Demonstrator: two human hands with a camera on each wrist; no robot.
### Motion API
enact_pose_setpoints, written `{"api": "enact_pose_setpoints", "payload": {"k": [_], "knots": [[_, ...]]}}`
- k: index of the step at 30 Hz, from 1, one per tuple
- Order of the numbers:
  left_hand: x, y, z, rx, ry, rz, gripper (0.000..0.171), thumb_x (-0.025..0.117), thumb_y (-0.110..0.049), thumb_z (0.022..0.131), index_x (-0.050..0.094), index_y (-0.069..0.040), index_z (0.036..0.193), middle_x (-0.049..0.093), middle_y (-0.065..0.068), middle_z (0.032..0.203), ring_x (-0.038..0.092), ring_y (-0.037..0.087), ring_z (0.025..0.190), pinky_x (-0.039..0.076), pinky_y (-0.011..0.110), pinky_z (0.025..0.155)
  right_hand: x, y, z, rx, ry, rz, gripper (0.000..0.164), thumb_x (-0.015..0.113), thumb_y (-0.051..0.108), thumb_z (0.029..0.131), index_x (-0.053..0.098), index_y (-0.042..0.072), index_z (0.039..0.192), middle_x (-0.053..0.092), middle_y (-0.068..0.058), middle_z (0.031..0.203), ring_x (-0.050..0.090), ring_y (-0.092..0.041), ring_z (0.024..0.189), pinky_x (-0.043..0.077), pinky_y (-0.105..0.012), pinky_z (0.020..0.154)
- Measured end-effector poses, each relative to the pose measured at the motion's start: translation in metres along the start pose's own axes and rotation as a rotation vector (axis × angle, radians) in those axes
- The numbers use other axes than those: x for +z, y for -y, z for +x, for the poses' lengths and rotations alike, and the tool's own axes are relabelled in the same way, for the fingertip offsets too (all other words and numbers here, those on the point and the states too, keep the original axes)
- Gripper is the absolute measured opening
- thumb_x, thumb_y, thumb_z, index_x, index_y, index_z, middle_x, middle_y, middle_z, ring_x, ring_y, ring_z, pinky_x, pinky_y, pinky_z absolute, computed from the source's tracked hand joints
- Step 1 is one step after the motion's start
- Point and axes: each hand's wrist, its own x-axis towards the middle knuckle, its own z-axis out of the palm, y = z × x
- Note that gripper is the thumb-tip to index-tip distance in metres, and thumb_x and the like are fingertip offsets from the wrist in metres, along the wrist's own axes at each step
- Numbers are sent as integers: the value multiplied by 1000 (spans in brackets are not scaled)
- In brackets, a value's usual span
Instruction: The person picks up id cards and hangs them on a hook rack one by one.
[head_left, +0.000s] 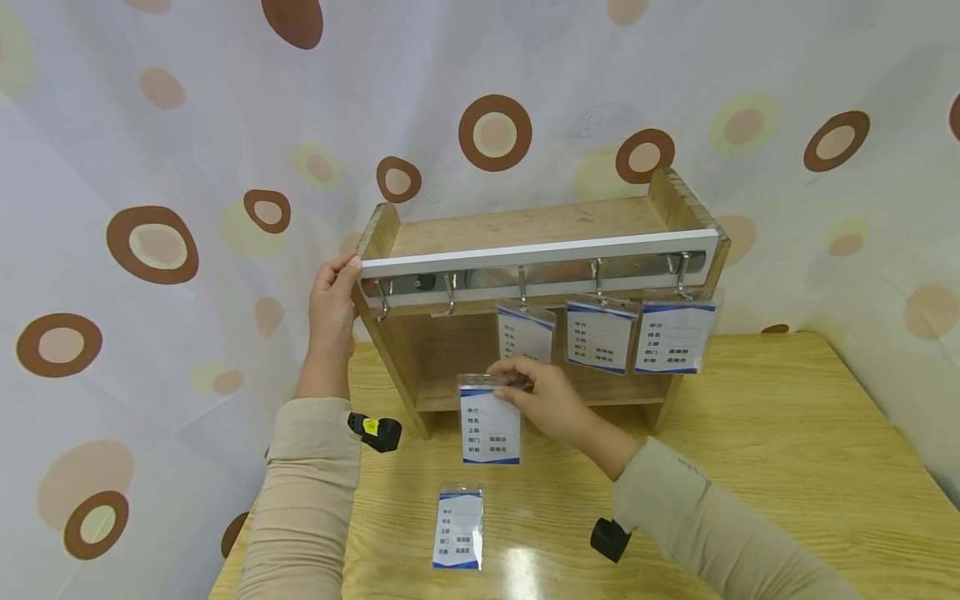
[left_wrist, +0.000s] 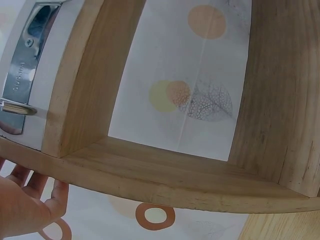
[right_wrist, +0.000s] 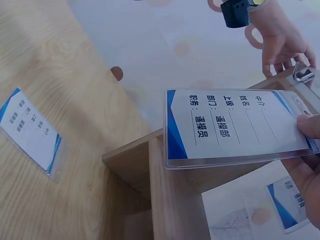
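Observation:
My right hand [head_left: 546, 402] pinches the top edge of a clear-sleeved ID badge [head_left: 490, 425], white with blue corners and printed lines. In the right wrist view this badge [right_wrist: 230, 127] shows its face, thumb on its slotted end. It is in front of the wooden shelf [head_left: 525, 227], below the hook rail [head_left: 540, 250]. My left hand [head_left: 332, 304] holds the shelf's upper left corner; in the left wrist view its fingertips [left_wrist: 60, 192] touch the outer side panel. Three badges hang from the right-hand hooks, the nearest [head_left: 527, 333] partly hidden behind my right hand. The two left hooks [head_left: 450, 293] are bare.
Another badge [head_left: 459, 529] lies face up on the wooden table [head_left: 780, 450], in front of the shelf. Behind the shelf hangs a white backdrop [head_left: 570, 67] with brown and yellow circles. Small black devices [head_left: 611, 540] are strapped at both wrists.

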Motion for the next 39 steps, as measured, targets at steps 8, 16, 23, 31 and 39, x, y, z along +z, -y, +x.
{"api": "enact_pose_setpoints", "payload": {"k": [8,16,23,31,39], "knots": [[0,-1,-1,2,-13,12,31,53,-28,86,52,-10,111,45,3,120,37,13,110,26,47,89,-1,10,4,-22,-15,24,22,60,5,80,59,6,102,59,-1,87,54,-13,77,46,-24,65],[0,-1,-1,-2,-9,23,34,52,-29,86,51,-10,113,43,2,124,34,12,113,24,48,92,-2,17,10,-60,-70,84,21,61,5,79,59,5,100,58,-2,84,52,-15,73,45,-26,60],[0,0,0,-3,-17,23,33,53,-28,86,52,-10,113,44,2,123,35,12,113,24,46,91,-3,23,21,-85,-142,107,22,63,4,77,60,4,99,59,-4,85,53,-15,76,46,-26,64],[1,1,0,-5,-34,16,29,53,-28,86,54,-11,109,46,2,119,37,12,109,27,41,87,-6,32,35,-118,-170,110,23,62,6,78,59,5,101,59,-4,89,53,-15,81,45,-27,65],[2,0,0,-1,-32,19,30,53,-29,86,54,-12,110,45,2,121,37,13,110,27,42,88,-1,40,43,-124,-178,151,21,61,3,78,60,3,99,58,-6,87,53,-16,75,46,-27,62]]}}
